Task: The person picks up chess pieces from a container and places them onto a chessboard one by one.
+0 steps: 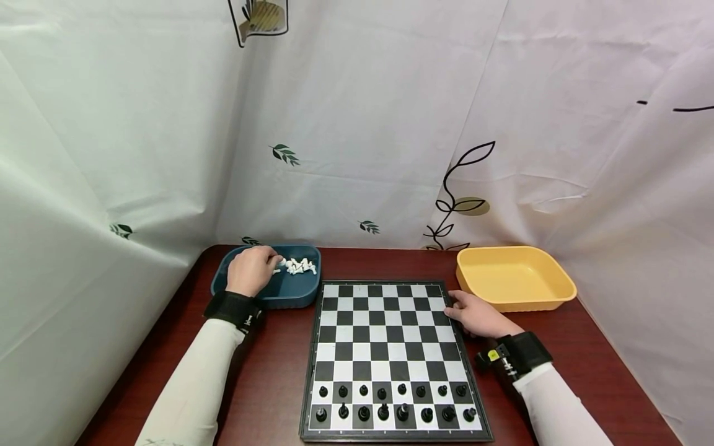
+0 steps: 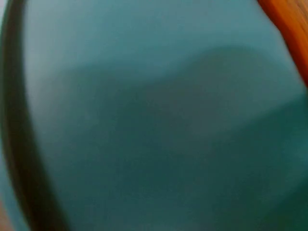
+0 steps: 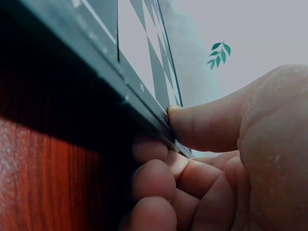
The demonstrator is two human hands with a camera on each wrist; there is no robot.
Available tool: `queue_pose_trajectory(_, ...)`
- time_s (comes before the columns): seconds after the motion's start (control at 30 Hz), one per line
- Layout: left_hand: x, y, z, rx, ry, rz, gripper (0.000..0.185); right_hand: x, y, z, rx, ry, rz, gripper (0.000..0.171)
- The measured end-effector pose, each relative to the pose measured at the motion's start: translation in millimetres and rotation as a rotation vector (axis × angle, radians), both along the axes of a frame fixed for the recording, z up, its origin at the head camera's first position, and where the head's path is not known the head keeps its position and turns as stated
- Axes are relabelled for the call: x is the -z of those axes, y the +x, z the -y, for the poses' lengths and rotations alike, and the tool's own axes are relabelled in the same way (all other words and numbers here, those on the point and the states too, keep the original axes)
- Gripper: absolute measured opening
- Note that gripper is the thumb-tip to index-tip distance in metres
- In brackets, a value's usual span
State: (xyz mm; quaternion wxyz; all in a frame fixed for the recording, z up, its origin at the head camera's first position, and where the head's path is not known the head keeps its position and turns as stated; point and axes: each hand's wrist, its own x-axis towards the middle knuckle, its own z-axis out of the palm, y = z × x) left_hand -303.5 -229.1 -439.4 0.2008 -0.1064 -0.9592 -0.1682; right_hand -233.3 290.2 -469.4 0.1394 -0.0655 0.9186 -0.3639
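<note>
My left hand (image 1: 252, 270) reaches into the blue tray (image 1: 295, 296), its fingers bent down beside a heap of white chess pieces (image 1: 300, 266). Whether those fingertips hold a piece is hidden; the left wrist view shows mostly blurred blue tray wall (image 2: 144, 144). At the far right side of the chessboard (image 1: 390, 334), my right hand (image 1: 478, 314) grips the frame. The right wrist view has the thumb (image 3: 207, 120) on the board's upper edge and curled fingers (image 3: 154, 180) against its side and underside. Black chess pieces (image 1: 383, 412) stand in two rows along the near side.
A yellow tray (image 1: 515, 308) sits at the back right, just beyond my right hand. Dark red tabletop (image 1: 268, 384) surrounds the board. White cloth (image 1: 357, 124) with printed leaves hangs behind and along both sides.
</note>
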Motion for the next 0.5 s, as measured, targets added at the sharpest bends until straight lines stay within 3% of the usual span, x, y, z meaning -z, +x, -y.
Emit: queue_pose_trajectory(0.5,-19.7,-0.1,-31,0.057,-0.026,-0.025,0.020,0.7,-0.8,-1,-0.002,0.001,0.004,0.063)
